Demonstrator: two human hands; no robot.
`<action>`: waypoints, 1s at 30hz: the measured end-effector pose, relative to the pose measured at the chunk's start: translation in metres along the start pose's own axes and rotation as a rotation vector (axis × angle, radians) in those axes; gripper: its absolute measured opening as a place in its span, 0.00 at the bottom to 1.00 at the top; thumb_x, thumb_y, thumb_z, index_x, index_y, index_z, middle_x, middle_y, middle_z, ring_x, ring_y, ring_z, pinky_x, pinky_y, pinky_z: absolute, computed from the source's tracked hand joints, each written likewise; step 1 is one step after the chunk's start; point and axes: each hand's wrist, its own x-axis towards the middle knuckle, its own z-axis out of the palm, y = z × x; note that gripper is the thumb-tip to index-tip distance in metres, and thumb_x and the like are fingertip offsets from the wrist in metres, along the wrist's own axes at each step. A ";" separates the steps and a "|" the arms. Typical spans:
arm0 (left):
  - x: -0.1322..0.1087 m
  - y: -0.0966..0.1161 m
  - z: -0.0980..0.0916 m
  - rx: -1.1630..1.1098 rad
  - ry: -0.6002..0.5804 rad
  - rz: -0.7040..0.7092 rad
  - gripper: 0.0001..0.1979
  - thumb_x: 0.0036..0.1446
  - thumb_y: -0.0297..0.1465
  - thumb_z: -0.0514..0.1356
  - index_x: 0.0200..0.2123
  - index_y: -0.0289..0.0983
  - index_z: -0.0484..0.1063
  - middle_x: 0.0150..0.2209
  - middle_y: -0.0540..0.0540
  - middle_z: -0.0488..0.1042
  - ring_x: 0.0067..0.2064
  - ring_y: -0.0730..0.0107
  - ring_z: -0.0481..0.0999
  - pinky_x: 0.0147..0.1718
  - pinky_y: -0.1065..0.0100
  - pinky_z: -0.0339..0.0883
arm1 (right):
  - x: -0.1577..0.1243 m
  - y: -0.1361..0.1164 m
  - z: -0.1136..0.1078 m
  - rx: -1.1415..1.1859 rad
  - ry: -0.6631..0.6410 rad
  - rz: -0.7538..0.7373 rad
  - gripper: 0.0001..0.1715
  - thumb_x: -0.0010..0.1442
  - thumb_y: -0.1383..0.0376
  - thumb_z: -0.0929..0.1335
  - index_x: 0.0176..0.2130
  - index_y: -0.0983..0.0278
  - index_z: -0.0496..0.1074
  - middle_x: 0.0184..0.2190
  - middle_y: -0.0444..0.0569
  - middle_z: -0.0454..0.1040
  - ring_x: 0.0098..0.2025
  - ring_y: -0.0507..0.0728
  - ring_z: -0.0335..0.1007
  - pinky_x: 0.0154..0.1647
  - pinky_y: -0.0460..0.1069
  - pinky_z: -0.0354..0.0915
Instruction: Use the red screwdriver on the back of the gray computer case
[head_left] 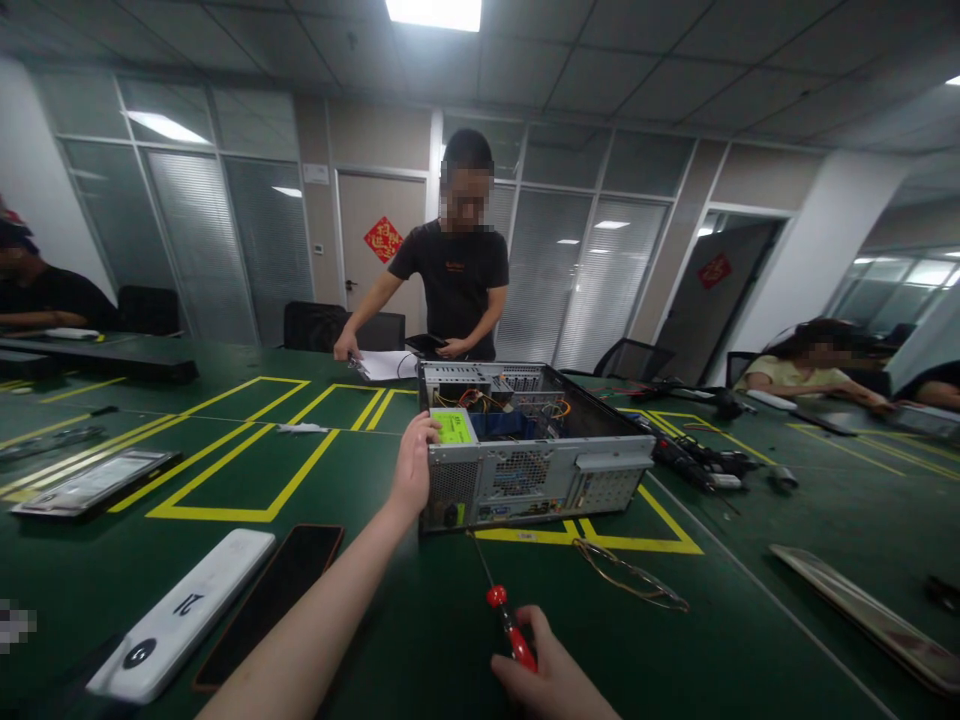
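Observation:
An opened desktop computer case [536,455] lies on its side on the green table, its rear panel facing me. Inside, wires and a power supply with a bright green label [454,427] show. My left hand [415,465] grips the case's left rear corner, with fingertips over the top edge beside the label. In my right hand [551,665] is a screwdriver with a red handle [517,640]. Its thin shaft points up and left, with the tip near the bottom edge of the rear panel; whether it touches anything I cannot tell.
On the left lie a white device [187,610], a dark phone-like slab [274,600] and a hard drive [97,483]. To the right are loose wires [634,575], black cables [701,460] and a flat panel [862,610]. A person [457,280] stands across the table with papers [382,365].

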 end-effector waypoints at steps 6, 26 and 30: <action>0.000 0.000 -0.001 0.003 -0.002 -0.004 0.25 0.67 0.48 0.38 0.31 0.40 0.66 0.43 0.42 0.73 0.59 0.60 0.68 0.61 0.54 0.59 | 0.006 0.005 0.016 0.717 -0.229 0.252 0.17 0.67 0.53 0.62 0.40 0.64 0.67 0.25 0.45 0.71 0.15 0.43 0.55 0.17 0.39 0.47; -0.001 -0.001 -0.002 0.006 -0.008 -0.003 0.24 0.68 0.46 0.39 0.32 0.39 0.67 0.44 0.42 0.73 0.59 0.60 0.68 0.61 0.53 0.60 | -0.001 -0.007 0.015 0.847 -0.114 0.364 0.28 0.71 0.58 0.54 0.36 0.71 0.73 0.20 0.48 0.73 0.16 0.49 0.66 0.12 0.39 0.56; -0.001 -0.002 -0.001 0.003 -0.002 0.005 0.25 0.68 0.46 0.39 0.32 0.39 0.67 0.44 0.42 0.73 0.60 0.60 0.67 0.62 0.53 0.59 | -0.005 -0.008 0.008 0.896 -0.164 0.361 0.30 0.71 0.55 0.55 0.29 0.68 0.72 0.13 0.41 0.64 0.10 0.43 0.51 0.10 0.37 0.43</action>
